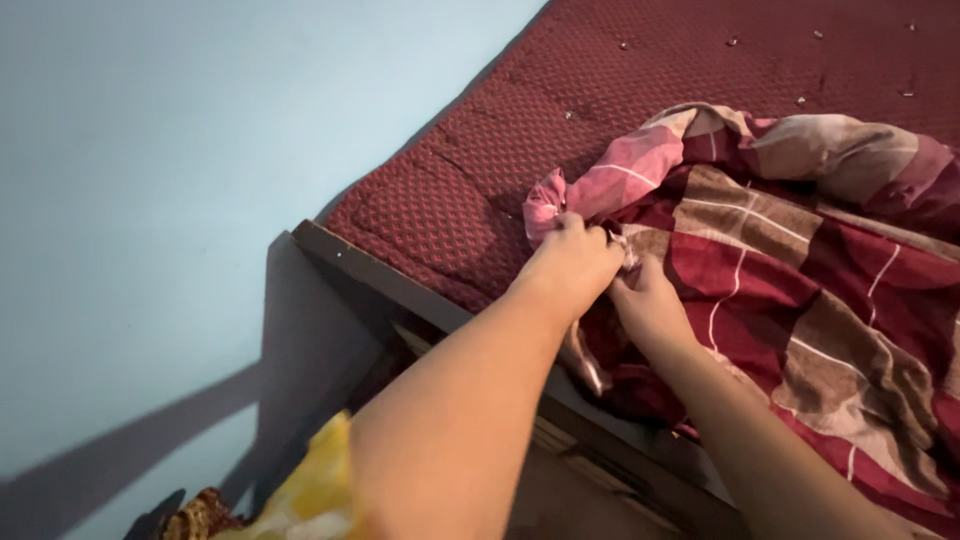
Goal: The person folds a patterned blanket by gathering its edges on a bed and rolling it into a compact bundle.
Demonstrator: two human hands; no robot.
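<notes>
Left hand (pixel 572 262) and right hand (pixel 648 300), close together, each grip pinching the checked blanket (pixel 790 260) near the bed edge (pixel 400 285). Bare red mattress (pixel 560 110) beyond.

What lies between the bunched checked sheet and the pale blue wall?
In the head view, bare quilted maroon mattress fills the stretch between the checked sheet and the wall.

Both forearms are bare, without sleeves, watch or bracelet showing. At seven o'clock, a loose yellow patterned cloth garment (pixel 305 490) hangs by the left arm.
</notes>
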